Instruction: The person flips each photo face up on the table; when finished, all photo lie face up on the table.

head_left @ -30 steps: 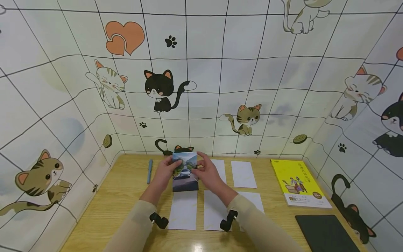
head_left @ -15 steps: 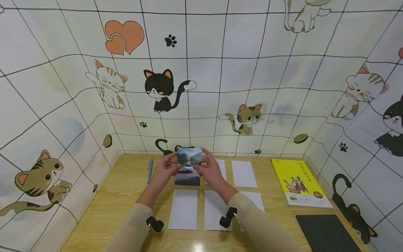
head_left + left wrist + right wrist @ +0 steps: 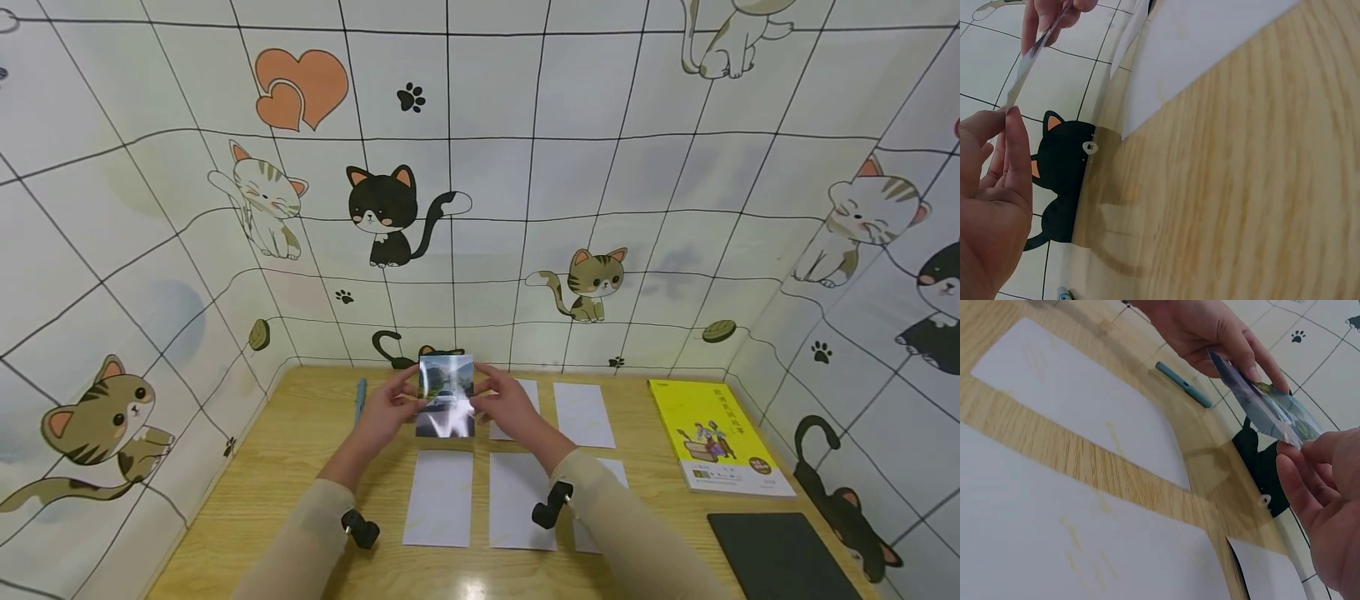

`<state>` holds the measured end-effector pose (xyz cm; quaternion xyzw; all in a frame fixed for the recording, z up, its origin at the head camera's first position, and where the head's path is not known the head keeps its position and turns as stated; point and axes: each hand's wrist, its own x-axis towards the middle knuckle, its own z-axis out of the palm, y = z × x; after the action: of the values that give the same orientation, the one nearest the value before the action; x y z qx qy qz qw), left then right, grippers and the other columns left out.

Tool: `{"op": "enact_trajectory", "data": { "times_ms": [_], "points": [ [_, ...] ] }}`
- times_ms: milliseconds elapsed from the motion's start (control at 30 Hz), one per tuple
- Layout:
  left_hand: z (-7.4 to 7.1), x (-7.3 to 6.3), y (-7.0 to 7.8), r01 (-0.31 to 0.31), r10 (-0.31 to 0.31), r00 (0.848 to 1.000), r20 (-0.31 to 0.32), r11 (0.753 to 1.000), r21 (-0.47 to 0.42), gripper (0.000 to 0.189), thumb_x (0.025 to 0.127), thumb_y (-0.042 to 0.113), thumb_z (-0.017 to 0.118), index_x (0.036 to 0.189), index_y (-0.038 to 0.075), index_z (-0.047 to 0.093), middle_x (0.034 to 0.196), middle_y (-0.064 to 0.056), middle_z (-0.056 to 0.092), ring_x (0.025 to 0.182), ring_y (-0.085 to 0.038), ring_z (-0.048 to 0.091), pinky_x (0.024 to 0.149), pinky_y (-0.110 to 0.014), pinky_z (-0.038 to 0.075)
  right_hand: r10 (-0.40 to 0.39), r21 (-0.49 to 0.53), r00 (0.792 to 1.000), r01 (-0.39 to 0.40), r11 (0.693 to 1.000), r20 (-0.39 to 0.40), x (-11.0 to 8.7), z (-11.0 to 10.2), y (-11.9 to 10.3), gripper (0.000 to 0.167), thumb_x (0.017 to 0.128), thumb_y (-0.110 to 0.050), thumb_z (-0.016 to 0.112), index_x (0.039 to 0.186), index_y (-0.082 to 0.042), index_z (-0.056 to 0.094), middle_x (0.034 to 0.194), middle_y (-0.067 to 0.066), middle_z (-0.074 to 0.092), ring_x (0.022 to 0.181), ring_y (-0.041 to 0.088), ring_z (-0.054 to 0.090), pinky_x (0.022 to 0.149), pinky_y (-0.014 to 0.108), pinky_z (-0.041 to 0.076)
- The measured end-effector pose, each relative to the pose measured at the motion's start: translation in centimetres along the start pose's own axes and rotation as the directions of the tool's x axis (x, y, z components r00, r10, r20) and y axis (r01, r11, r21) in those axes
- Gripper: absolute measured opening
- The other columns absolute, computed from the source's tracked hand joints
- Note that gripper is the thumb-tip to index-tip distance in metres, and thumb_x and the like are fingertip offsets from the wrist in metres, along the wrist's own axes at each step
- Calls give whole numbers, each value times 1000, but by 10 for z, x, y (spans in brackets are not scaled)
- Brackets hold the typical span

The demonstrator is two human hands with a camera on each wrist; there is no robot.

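Note:
A glossy photo (image 3: pixel 446 408) of a car on a road is held up above the table by both hands, and light glares off its lower half. My left hand (image 3: pixel 386 410) pinches its left edge between thumb and fingers. On the opposite edge, my right hand (image 3: pixel 512 408) pinches it the same way. In the left wrist view the photo (image 3: pixel 1025 72) appears nearly edge-on, clear of the tabletop. The right wrist view shows the picture side of the photo (image 3: pixel 1260 403) tilted between the two hands.
Several white sheets lie in rows, among them a front-left sheet (image 3: pixel 438 500) and a back-right sheet (image 3: pixel 583 415). A blue-green pen (image 3: pixel 361 398) lies back left. On the right are a yellow book (image 3: pixel 712 433) and a dark flat board (image 3: pixel 776 554). A cat-patterned wall covering (image 3: pixel 487 183) surrounds the table.
The photo has been lifted slightly, and its surface now catches a glare. Both hands have shifted their grip outward to the photo's side edges.

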<state>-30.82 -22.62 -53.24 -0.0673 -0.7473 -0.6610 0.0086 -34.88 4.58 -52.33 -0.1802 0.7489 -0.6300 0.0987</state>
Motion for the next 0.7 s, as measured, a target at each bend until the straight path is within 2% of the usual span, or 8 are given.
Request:
{"op": "enact_trajectory", "data": {
  "times_ms": [133,333,500,700],
  "points": [
    [-4,4,-4,11,-11,1000,27,1000,8,69,104,-1,73,168,11,48,126,-21,66,103,-22,75,85,-35,65,2,-12,1000,-2,1000,29,1,-8,6,64,105,2,70,166,-9,50,118,20,73,86,25,78,78,50,66],
    [-8,12,-13,26,-30,995,90,999,44,67,106,-3,69,168,7,45,131,-23,66,110,-25,75,88,-40,66,25,-23,999,-24,999,39,4,-13,13,66,107,-2,71,168,-10,47,120,20,73,89,28,78,79,47,67],
    [-7,16,-16,65,-70,993,94,996,54,69,108,0,69,170,10,43,132,-21,64,109,-29,75,90,-44,65,39,-22,998,-38,999,39,7,-12,16,69,106,-1,71,169,-10,44,122,21,72,93,33,79,79,48,67],
    [-6,20,-18,69,-77,993,93,994,79,67,108,-1,67,170,6,42,131,-24,63,114,-33,74,89,-42,66,53,-50,998,-51,997,44,11,-9,16,69,105,2,71,168,-6,45,120,21,68,93,30,78,80,46,67]
  ]
}}
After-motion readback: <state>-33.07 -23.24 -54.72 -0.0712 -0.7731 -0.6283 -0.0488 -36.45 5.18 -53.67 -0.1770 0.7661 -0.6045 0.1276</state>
